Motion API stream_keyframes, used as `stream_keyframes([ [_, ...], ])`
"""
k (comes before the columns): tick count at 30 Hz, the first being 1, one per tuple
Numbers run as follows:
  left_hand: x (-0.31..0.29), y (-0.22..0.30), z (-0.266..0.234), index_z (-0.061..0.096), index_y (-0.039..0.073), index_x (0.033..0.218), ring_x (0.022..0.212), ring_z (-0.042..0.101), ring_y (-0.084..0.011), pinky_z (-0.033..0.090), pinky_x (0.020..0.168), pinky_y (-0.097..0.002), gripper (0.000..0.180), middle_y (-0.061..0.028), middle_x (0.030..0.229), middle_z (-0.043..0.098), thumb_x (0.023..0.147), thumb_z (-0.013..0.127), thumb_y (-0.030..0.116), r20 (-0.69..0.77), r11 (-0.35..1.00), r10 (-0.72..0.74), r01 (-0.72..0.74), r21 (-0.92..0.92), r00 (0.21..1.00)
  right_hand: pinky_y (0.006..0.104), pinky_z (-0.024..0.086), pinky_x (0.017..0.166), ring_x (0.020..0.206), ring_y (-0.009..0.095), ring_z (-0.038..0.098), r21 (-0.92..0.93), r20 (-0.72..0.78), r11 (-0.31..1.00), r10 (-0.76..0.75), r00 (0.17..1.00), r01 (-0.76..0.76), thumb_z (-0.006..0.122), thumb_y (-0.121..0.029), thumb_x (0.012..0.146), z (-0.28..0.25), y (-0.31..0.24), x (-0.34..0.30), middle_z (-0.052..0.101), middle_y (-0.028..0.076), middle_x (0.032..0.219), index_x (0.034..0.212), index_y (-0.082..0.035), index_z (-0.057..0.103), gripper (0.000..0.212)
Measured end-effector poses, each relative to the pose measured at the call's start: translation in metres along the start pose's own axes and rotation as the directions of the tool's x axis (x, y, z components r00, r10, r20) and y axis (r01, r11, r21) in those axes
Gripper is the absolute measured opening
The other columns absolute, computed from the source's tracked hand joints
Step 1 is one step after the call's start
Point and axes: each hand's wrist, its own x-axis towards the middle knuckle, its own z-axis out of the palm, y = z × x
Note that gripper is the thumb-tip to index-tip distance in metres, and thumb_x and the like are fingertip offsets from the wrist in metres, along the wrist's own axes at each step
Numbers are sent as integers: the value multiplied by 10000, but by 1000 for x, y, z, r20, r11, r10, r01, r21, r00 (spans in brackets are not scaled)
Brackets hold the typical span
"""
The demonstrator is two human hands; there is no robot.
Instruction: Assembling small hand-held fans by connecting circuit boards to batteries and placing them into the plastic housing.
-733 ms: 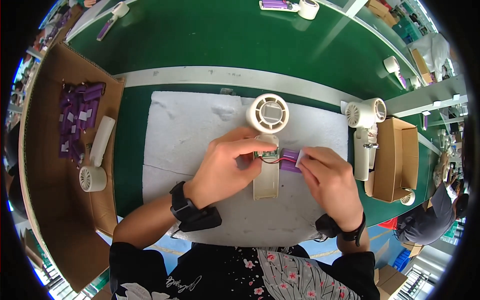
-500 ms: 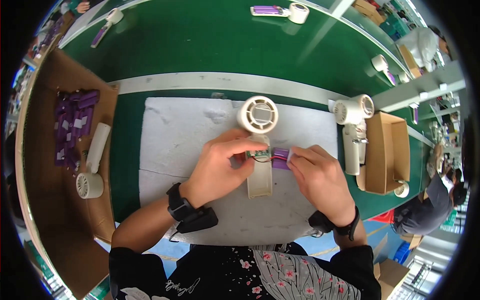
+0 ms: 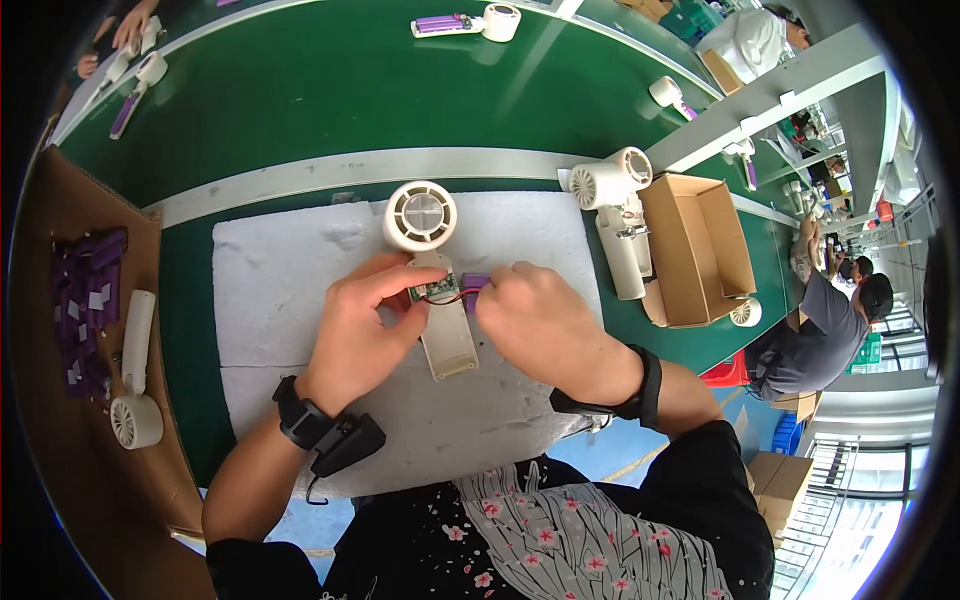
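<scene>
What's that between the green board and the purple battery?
In the head view, thin red and dark wires run there, from the green board over the fan handle toward the purple battery.

The cream handheld fan point(image 3: 421, 213) lies on the pale foam pad point(image 3: 300, 260), its round, slotted head up against the far edge and roughly midway between the left and right edges, its uncovered handle point(image 3: 450, 345) running toward the near edge and slanting slightly right. A small green circuit board point(image 3: 437, 287) sits exposed at the handle's upper end, with red and dark wires point(image 3: 446, 299) curving from it to a purple battery point(image 3: 472, 293), mostly hidden, just beside the handle toward the pad's right edge
</scene>
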Motion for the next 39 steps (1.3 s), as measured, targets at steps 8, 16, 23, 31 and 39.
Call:
stream_keyframes([
  [8, 2, -2, 1, 699, 53, 1074, 704, 625, -150, 513, 664, -257, 334, -99, 954, 639, 771, 624, -65, -6, 1000, 15, -15, 9, 1000, 404, 521, 646, 697, 332, 615, 62, -66, 998, 6, 998, -1, 633, -17, 664, 4, 12, -1, 584, 156, 719, 688, 23, 587, 65],
  [16, 3, -3, 0, 691, 53, 1084, 725, 636, -168, 525, 681, -270, 328, -91, 964, 650, 780, 620, -48, -1, 999, 36, -36, -9, 999, 390, 520, 660, 695, 365, 634, 330, -70, 940, 116, 991, -87, 687, -33, 770, -1, 31, -6, 663, 153, 812, 792, 55, 626, 109],
  [23, 1, -3, -1, 690, 53, 1079, 733, 635, -179, 531, 687, -279, 319, -94, 982, 659, 785, 611, -44, 10, 1000, 17, -16, -19, 1000, 399, 497, 671, 715, 364, 604, 433, -73, 891, 185, 980, -136, 650, -3, 814, 3, 24, -7, 622, 157, 852, 833, 52, 585, 87],
  [31, 2, -3, 0, 694, 53, 1065, 716, 630, -184, 527, 673, -294, 321, -100, 958, 659, 771, 608, -43, -11, 999, 34, -34, -21, 999, 428, 454, 729, 806, 372, 540, 312, -112, 946, 133, 985, -92, 570, 46, 829, 17, 19, -9, 521, 180, 977, 916, 32, 488, 121],
  [39, 0, -7, 0, 702, 51, 1041, 702, 625, -195, 525, 665, -302, 319, -105, 928, 660, 754, 603, -46, -38, 998, 58, -58, -8, 998, 337, 442, 687, 764, 309, 524, 451, -57, 878, 206, 977, -159, 511, 32, 828, 6, 48, -13, 505, 154, 916, 923, 28, 467, 104],
])
